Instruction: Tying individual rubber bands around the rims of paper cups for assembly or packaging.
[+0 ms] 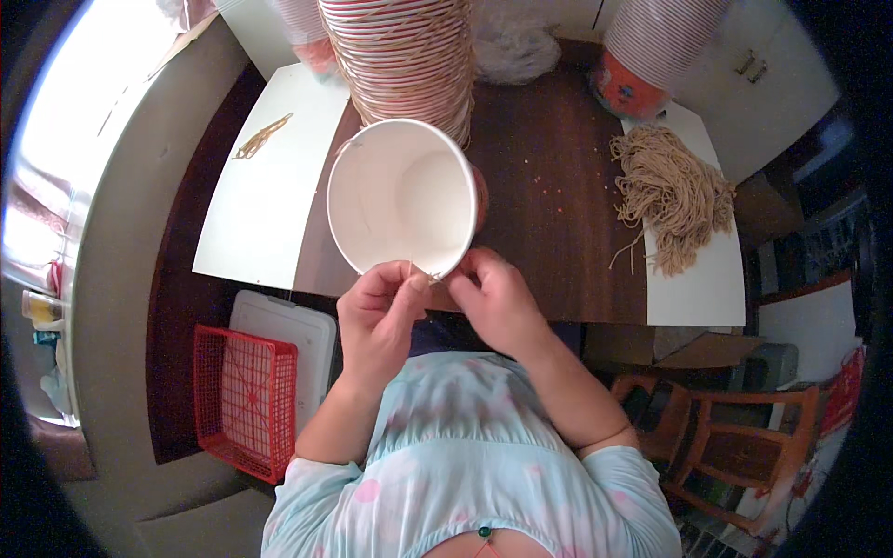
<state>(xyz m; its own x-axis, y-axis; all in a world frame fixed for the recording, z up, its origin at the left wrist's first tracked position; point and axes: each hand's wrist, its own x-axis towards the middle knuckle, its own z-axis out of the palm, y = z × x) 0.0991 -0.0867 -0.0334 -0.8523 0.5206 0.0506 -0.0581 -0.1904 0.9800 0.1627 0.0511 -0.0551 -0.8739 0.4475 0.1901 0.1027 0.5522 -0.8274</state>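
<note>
A large white paper bucket [352, 191] lies tilted on the table with its mouth toward me. At the near rim my left hand [383, 312] pinches a thin strand of tan twine [433, 278] between thumb and forefinger. Just to its right, my right hand [495, 299] is closed with its fingertips against the outside of the rim. What those fingertips hold is hidden. Behind the bucket stands a tall stack of nested buckets [400, 56] with twine strands around them.
A heap of tan twine [672, 200] lies on the white board at right. A few loose strands [263, 137] rest on the left board. More stacked buckets [665, 42] stand at the back right. A red basket [200, 391] and a wooden chair [744, 395] are below the table.
</note>
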